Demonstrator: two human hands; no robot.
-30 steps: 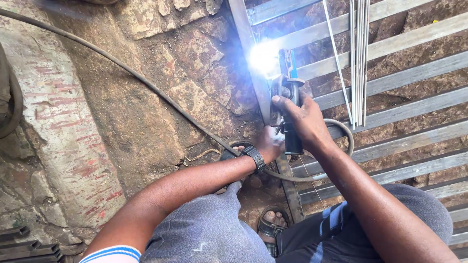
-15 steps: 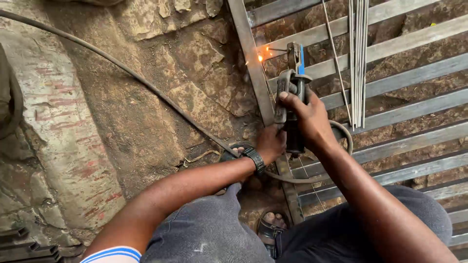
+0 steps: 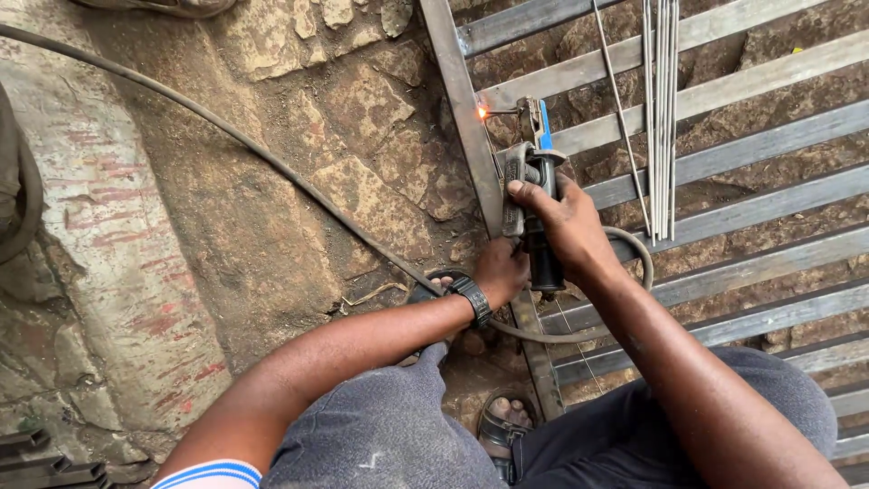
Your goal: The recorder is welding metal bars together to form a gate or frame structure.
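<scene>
Right hand [image 3: 566,226]: closed around the dark handle of the electrode holder [image 3: 536,195], right of frame centre; thumb laid across the holder's upper body.
Electrode holder: held roughly upright in the frame, blue-tipped head toward the top; a short rod is seen reaching left from the head to the frame upright.
Glow [image 3: 482,111]: small orange spot where the rod end meets the upright, upper centre.
Left hand [image 3: 501,270]: fingers curled down against the frame upright just below the holder; how firmly it is gripped cannot be told. A black wristwatch [image 3: 472,297] is worn.
Metal frame [image 3: 463,118]: grey upright with parallel flat bars [image 3: 742,154] running to the right, laid on stony ground [image 3: 272,181].
Loose rods [image 3: 661,109]: a bundle laid across the bars, upper right.
Cable [image 3: 226,136]: dark, running from upper left toward the hands.
Sandalled foot [image 3: 505,424]: bottom centre, between the knees.
</scene>
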